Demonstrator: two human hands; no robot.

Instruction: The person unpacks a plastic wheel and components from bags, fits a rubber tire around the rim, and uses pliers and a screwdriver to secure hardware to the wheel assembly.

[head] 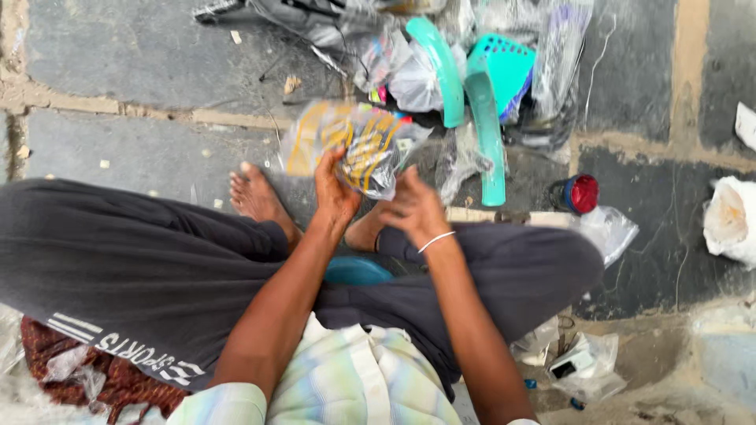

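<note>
Single head-worn view, facing steeply down, close over lap and floor [142, 63]

Dark stone floor [134, 55] with pale mortar joints, strewn with small scraps. At the top of the frame, two curved teal plastic pieces [465, 94] and a teal basket [504, 67] lie among a heap of clear plastic bags [551, 71]. A small round part with a red cap [581, 194] sits to the right, just beside another clear bag [606, 230]. A white bundle [728, 220] rests at the right edge. Dark red patterned cloth [102, 378] shows at lower left.
</note>
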